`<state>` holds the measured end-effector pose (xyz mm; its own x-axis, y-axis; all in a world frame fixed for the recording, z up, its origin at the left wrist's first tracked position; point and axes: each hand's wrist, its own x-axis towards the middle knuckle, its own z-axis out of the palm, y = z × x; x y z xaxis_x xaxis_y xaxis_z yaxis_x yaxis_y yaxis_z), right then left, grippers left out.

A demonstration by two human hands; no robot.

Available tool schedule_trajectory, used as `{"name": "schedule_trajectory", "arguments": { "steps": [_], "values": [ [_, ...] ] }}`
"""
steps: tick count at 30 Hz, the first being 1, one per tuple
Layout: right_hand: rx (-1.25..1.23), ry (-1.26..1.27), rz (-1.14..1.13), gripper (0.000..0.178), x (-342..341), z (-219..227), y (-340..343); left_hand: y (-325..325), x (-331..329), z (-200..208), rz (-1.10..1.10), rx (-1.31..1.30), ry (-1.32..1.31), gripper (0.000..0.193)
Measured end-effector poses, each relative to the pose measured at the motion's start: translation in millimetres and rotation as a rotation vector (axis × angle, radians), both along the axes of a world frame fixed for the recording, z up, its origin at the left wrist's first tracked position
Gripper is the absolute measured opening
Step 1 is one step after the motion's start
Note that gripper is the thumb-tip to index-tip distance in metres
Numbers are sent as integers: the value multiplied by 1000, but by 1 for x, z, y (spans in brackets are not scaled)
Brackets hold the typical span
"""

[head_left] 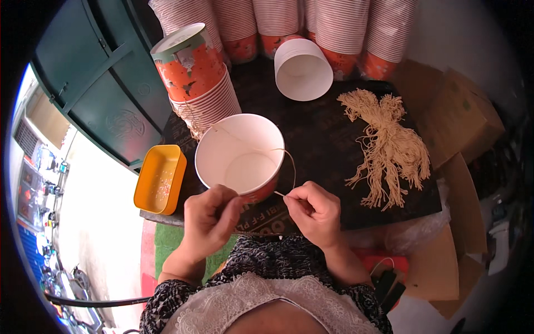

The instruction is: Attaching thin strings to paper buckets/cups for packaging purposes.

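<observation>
White inside, our cup (239,161) has string (292,162) over its rim, a tray (162,160) to its left; beside it our right hand (318,214) pinches the string, our left hand (208,218) curls, grip unclear.

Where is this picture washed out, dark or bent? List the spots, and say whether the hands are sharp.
Head view: the ground at left is glared almost white; head view: the corners are black, and the cardboard box at right is dim; head view: the table has a bowed front edge; head view: the left hand and right hand look fairly sharp.
</observation>
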<state>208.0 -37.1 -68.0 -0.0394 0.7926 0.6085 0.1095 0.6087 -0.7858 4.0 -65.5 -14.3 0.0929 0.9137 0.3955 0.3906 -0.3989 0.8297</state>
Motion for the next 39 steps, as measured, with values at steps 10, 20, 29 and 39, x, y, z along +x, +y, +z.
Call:
{"name": "schedule_trajectory", "arguments": {
  "steps": [10,20,29,39],
  "values": [
    [153,-28,-111,17,-18,-12,8,-2,-9,-3,38,2,-120,13],
    [190,-65,-140,18,-23,-16,12,-1,-12,-5,38,9,-95,12],
    [169,-117,-122,18,-24,-15,18,18,-14,12,51,127,72,4],
    [185,-152,-137,13,-28,-16,25,77,-8,29,-466,186,652,30]
  ]
}}
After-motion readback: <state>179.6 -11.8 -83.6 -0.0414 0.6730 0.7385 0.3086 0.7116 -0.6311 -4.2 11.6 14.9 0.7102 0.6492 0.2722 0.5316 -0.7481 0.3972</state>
